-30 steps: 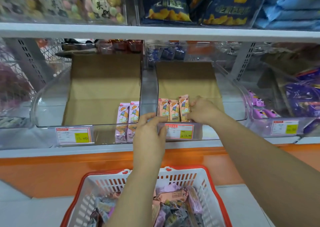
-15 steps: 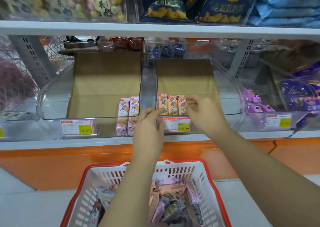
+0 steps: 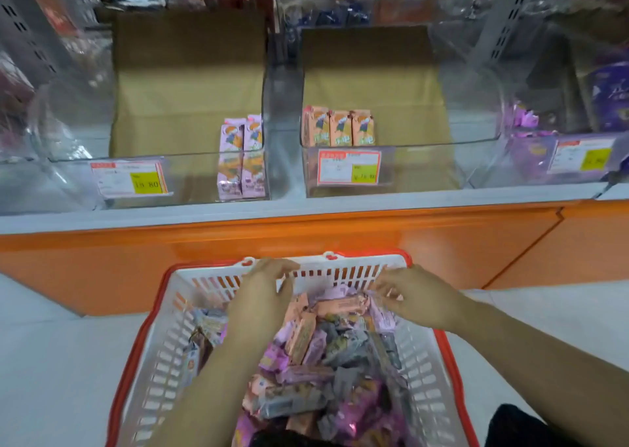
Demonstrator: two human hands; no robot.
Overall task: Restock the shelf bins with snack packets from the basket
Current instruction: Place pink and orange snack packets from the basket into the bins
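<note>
Snack packets (image 3: 306, 334) are heaped in the red-rimmed basket (image 3: 340, 271), near, below the shelf. They are judged light, crinkly and slippery, best pinched across the flat sides. The left hand (image 3: 265, 296) is held relaxed and empty over them. The right hand (image 3: 420, 302) is blurred, so its grip cannot be told.

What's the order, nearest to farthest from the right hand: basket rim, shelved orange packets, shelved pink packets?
From the right hand:
1. basket rim, right beside it.
2. orange packets, in the bin ahead.
3. pink packets, in the bin farther left.
</note>
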